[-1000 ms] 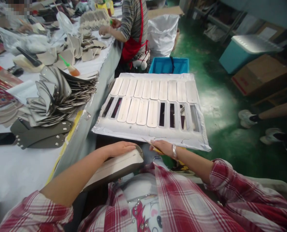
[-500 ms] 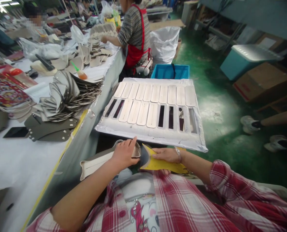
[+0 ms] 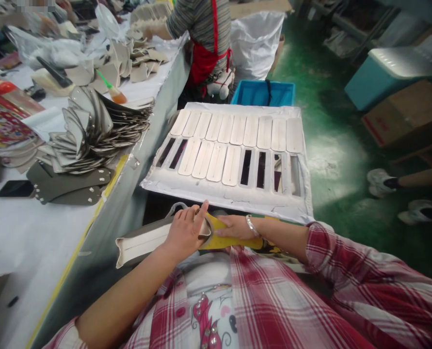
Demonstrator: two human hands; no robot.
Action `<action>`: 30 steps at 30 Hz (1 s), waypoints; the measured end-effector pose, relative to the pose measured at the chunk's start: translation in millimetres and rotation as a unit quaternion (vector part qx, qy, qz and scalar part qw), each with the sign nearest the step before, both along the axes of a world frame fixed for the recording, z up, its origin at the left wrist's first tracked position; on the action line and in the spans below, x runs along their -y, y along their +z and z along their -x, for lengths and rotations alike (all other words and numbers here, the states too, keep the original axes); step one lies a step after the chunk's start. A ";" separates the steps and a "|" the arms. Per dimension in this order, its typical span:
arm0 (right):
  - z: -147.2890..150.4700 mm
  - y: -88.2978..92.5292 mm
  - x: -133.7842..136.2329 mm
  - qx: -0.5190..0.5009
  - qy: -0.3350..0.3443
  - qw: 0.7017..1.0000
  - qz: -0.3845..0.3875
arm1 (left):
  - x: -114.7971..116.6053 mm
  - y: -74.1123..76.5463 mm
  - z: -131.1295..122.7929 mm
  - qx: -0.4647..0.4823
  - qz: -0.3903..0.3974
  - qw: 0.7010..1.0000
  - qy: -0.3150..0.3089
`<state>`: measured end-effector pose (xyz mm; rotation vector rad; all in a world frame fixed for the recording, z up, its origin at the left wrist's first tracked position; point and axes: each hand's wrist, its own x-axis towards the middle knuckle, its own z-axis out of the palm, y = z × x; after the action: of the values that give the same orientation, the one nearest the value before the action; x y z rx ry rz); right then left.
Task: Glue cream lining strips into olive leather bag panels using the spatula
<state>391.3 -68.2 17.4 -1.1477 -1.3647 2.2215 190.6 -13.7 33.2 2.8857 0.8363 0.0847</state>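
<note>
My left hand point(image 3: 184, 230) grips the sole point(image 3: 143, 240), index finger out. My right hand point(image 3: 233, 227) lies flat, fingers together, on the yellow sheet point(image 3: 233, 242). On the board point(image 3: 223, 196), the top row's full and the bottom's half empty.

L hand point(image 3: 184, 231) low at centre, palm down, fingers curled in a grip, index stretched fwd. L forearm point(image 3: 128, 291) bare, angling in from lower left. R hand point(image 3: 233, 227) flat, fingers pointing left, just beside L hand.
</note>
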 end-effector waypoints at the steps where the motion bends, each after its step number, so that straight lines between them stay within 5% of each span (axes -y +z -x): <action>1: 0.8 -0.3 -1.2 -0.008 0.001 1.000 0.006 | -1.3 -0.4 1.0 -0.004 0.001 1.000 -0.011; 21: 25.3 4.0 -11.7 0.036 -0.061 0.993 0.089 | -16.6 -8.4 21.3 0.022 -0.009 0.997 -0.079; 30: 59.5 -1.1 -2.8 0.094 -0.194 0.974 0.076 | -30.5 -1.5 45.4 0.027 0.065 0.994 -0.081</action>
<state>331.8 -65.5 16.3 -1.5607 -0.9390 1.9984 145.3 16.8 31.6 2.8020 0.5734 0.0887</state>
